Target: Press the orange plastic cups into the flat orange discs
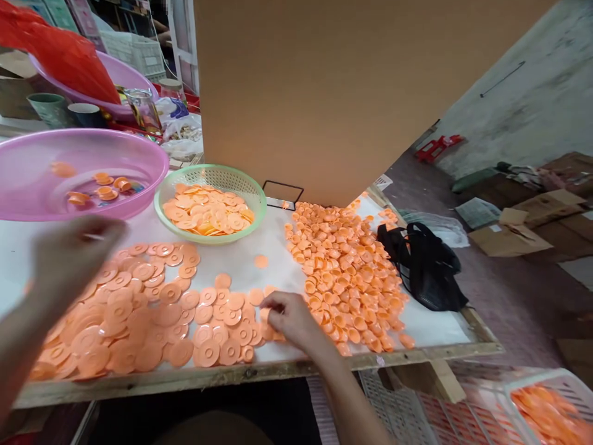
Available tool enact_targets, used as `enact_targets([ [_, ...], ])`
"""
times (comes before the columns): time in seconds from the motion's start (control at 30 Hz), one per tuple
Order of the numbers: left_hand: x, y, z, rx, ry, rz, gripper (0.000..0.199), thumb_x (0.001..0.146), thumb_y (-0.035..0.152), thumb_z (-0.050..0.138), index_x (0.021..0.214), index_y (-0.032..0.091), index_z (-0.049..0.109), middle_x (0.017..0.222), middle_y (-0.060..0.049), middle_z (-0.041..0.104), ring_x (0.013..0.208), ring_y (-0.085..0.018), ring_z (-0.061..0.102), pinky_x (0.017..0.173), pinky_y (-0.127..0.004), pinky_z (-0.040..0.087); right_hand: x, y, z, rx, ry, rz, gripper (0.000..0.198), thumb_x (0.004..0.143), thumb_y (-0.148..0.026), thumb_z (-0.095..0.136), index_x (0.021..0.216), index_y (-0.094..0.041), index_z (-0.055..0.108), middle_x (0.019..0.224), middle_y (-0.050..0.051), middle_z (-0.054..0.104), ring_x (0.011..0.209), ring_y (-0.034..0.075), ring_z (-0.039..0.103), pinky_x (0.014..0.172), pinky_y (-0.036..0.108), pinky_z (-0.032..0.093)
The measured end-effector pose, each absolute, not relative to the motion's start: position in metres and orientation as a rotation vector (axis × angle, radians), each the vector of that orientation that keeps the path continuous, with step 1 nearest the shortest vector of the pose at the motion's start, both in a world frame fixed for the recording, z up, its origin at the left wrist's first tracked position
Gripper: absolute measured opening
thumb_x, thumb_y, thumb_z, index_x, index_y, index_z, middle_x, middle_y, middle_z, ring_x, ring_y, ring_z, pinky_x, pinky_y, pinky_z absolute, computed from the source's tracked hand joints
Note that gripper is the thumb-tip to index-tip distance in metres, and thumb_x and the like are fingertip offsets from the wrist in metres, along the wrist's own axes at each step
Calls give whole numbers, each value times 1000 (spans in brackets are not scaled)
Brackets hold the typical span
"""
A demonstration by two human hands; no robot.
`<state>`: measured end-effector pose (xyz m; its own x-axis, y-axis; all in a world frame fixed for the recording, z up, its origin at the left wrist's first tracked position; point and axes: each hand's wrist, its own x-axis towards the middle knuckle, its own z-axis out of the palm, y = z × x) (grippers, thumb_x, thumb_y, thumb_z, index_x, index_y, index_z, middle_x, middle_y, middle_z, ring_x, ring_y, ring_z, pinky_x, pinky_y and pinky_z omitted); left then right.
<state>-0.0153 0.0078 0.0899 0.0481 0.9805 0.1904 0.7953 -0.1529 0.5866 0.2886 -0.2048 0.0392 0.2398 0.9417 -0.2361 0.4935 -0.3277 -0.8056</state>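
My left hand (76, 247), smeared by motion, hovers over the left pile of orange plastic saucers (120, 309), close to the front rim of the pink basin (160, 167). Whether its fingers hold anything is unclear. Inside that basin lie several orange toy cups on saucers (105, 193), and a blurred orange piece (62, 169) shows above them. At the right end of the saucers, my right hand (290, 315) has its fingers bent and drawn together, fingertips down at the saucers; what they grip is hidden. Just right of it spreads a heap of small orange toy cups (352, 278).
A green-rimmed basket (210, 238) of orange discs stands behind the saucers. A large cardboard sheet (324, 93) rises at the back. On the table's right lies a black bag (428, 266). A crate (551, 402) with orange pieces sits below the wooden table edge (417, 358).
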Motion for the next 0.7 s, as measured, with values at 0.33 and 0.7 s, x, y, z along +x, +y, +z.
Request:
enact_targets([
  [0.33,62,-93,-13,2852,783,336,117,63,87,48,152,16,21,157,-23,21,145,-45,9,110,-69,-3,293,-185,20,-1865,-925,1184,22,68,-12,50,83,-18,65,51,-6,56,43,11,54,43,20,44],
  [0.7,93,-97,13,2743,595,362,28,93,38,52,112,24,66,129,-10,60,128,-30,45,112,-56,18,318,-185,20,-1858,-786,1156,12,62,-18,54,73,-19,59,47,-7,55,38,10,52,38,20,44],
])
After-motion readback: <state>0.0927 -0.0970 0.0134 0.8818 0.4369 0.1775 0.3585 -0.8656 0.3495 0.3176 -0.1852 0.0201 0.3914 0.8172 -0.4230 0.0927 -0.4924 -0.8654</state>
